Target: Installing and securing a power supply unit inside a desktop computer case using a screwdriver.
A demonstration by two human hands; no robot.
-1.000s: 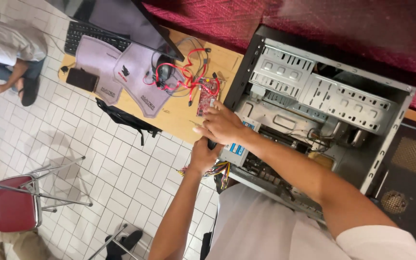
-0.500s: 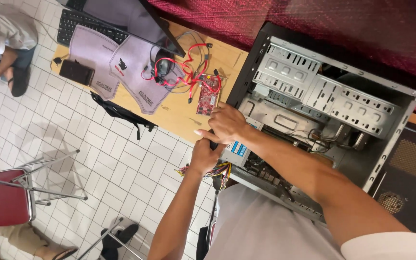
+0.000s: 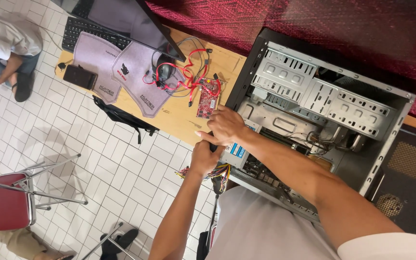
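An open computer case (image 3: 333,101) lies on its side, its grey metal interior and drive cages exposed, extending away from both hands toward the far right. The wooden table (image 3: 179,115) runs off beyond the hands, carrying a grey mouse mat (image 3: 116,72), a black keyboard (image 3: 85,31) and a dark phone (image 3: 79,76). A red chair (image 3: 8,204) stands on the white tiled floor, well apart from the left hand.

The right hand (image 3: 225,126) rests at the near edge of the case, fingers curled downward over a grey boxed unit with a blue label (image 3: 237,151); whether it grips the unit cannot be told. The left hand (image 3: 204,156) sits just below, touching the right, fingers closed around something dark; the item itself is hidden. A bundle of coloured wires (image 3: 215,172) hangs directly beside the left hand. A red circuit card (image 3: 207,98) lies just beyond the right hand, with red cables (image 3: 179,79) looped past it.
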